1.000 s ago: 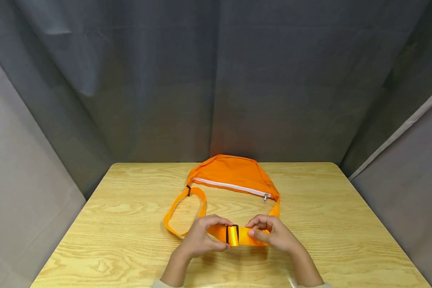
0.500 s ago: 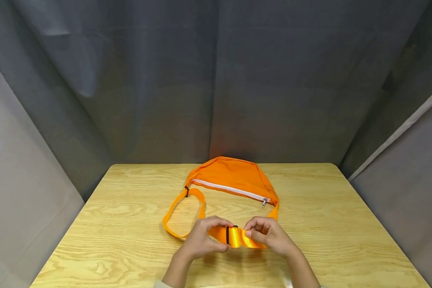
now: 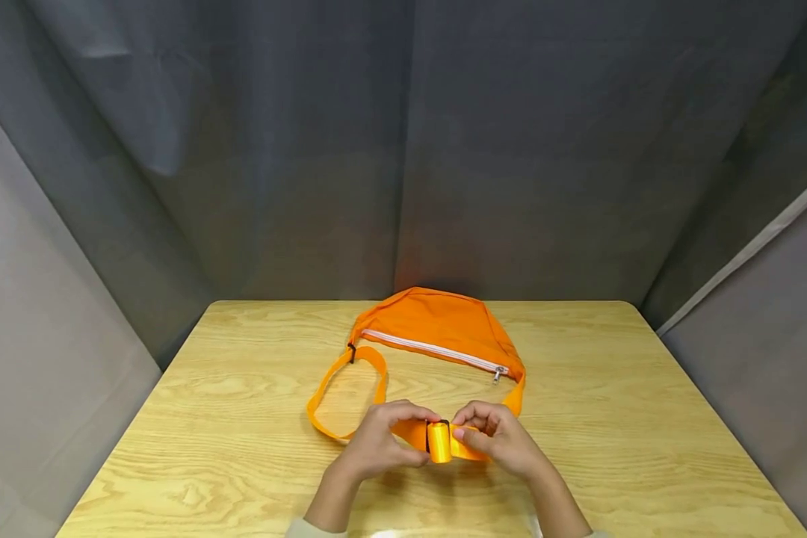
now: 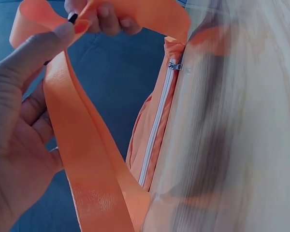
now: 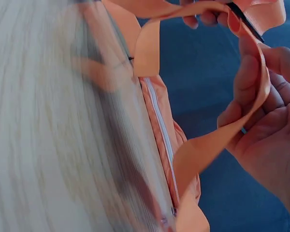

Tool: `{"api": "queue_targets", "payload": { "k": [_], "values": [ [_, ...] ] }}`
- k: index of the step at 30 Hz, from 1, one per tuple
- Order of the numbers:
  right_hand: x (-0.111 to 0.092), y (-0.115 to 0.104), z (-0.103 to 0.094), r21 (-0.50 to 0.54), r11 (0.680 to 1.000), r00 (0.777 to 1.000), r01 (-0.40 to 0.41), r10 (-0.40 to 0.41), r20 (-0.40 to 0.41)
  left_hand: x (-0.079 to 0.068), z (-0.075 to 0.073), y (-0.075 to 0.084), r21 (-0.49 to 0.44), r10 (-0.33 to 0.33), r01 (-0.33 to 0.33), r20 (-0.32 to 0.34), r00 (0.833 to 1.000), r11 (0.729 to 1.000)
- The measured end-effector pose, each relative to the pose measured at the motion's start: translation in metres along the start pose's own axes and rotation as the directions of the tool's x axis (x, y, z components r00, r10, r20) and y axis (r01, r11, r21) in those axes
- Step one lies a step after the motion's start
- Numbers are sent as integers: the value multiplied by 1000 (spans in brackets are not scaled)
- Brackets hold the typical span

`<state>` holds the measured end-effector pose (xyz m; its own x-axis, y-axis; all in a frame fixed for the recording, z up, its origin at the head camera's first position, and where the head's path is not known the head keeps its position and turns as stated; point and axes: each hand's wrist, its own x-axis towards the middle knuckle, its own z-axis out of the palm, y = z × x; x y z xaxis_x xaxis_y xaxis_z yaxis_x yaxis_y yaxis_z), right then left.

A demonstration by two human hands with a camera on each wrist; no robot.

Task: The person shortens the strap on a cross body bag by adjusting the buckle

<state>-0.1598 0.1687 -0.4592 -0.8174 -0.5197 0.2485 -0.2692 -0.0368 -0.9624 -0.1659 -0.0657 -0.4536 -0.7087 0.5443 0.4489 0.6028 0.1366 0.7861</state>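
An orange bag (image 3: 444, 325) with a white zipper (image 3: 437, 350) lies on the table, its strap (image 3: 314, 407) looped toward me. My left hand (image 3: 379, 444) grips the black strap slider (image 5: 247, 24) by its edges, thumb on one side and fingers on the other. From the slider a short loop of strap (image 3: 439, 444) bulges toward me. My right hand (image 3: 498, 437) pinches the strap just right of the slider, between thumb and fingers. In the left wrist view, the strap runs down past the left palm (image 4: 24, 159). Both hands hold this section above the tabletop.
The pale wooden table (image 3: 208, 418) extends on both sides of the bag. A dark grey curtain (image 3: 309, 164) hangs behind its far edge. Lighter panels (image 3: 33, 314) stand at left and right. A second black ring (image 3: 352, 352) joins the strap to the bag's left end.
My right hand has shifted left, closer to the slider. The strap loop at the slider has grown and bulges out more. My left hand keeps its hold, nearly in place.
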Motion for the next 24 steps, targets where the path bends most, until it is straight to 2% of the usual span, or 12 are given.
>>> {"api": "queue_targets", "payload": {
  "k": [6, 13, 15, 19, 22, 24],
  "values": [
    [-3, 0, -8, -95, 994, 998, -57, 55, -28, -2, -4, 2, 21, -70, 70, -35, 997, 997],
    [-6, 0, -13, -94, 995, 999, -17, 14, -34, 0, -10, 23, -33, -94, 92, -49, 994, 995],
    [-6, 1, -13, -61, 998, 999, -5, 3, -35, 0, -7, 17, -38, -106, 104, -49, 993, 994],
    [-6, 3, -9, 8, 1000, 999, 29, -29, -39, -1, 0, 3, -34, -70, 69, -45, 996, 997],
    [-6, 3, -6, 49, 998, 999, 33, -32, -25, 0, 3, -1, -11, -25, 25, -34, 999, 1000],
    [-6, 2, -5, 56, 998, 1000, 20, -19, -17, 1, 4, -2, 3, -21, 21, -26, 999, 1000]
  ]
}}
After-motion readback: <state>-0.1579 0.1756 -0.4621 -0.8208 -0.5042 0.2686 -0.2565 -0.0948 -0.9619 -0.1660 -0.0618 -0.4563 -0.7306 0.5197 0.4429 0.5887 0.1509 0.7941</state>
